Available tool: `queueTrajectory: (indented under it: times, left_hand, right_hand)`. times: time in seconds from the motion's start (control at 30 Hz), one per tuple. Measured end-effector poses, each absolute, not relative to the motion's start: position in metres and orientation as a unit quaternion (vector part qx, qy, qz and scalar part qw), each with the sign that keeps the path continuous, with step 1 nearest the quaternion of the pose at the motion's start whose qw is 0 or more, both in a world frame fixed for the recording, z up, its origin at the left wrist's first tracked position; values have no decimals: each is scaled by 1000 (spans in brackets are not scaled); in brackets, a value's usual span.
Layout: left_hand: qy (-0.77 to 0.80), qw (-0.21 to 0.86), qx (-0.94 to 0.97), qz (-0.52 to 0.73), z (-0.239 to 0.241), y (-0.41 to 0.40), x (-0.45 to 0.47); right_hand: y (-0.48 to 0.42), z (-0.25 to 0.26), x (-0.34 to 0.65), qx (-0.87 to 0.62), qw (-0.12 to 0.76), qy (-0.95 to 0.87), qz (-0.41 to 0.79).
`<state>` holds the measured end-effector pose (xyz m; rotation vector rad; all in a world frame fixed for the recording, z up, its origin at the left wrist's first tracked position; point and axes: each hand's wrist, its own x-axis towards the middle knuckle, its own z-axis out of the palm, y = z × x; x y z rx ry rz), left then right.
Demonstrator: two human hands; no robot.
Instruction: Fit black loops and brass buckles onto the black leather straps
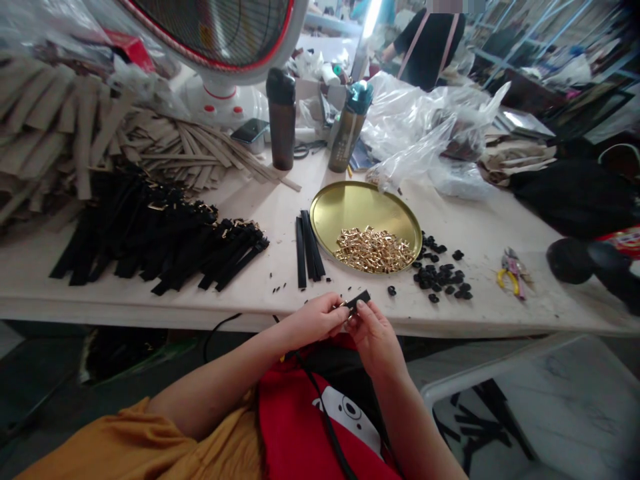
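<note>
My left hand [320, 319] and my right hand [373, 333] meet at the near edge of the table, both pinched on a short black strap [358, 300] with a small gold fitting at its end. A black strap also runs down over my lap. Just beyond lie three loose black straps [307, 252] and a round gold tray [350, 207] holding a heap of small gold metal clips [374, 250]. Small black loops [443, 275] are scattered to the right of the tray.
A big pile of black straps with gold buckles [165, 240] lies at left, beige strips [65, 127] behind it. Two bottles [281, 119], a fan [220, 40], plastic bags [425, 127] and pliers [511, 270] stand on the table. A person works at the back.
</note>
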<state>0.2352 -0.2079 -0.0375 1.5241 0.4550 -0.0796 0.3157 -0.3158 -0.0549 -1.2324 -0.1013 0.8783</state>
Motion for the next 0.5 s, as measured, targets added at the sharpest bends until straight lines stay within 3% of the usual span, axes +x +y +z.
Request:
queueTrajectory:
  times: [0.23,0.37,0.5]
  left_hand:
    - [255,605,754,21,-44,-217,238]
    - [267,579,770,5,-39,-218,237]
    - [238,578,780,-10,-35,-217,236]
  right_hand:
    - [-328,-59,314,-767,565,-265,150]
    - [-331,-66,321,-749,568,-266,214]
    - [-331,-73,327,-675,623,-184,350]
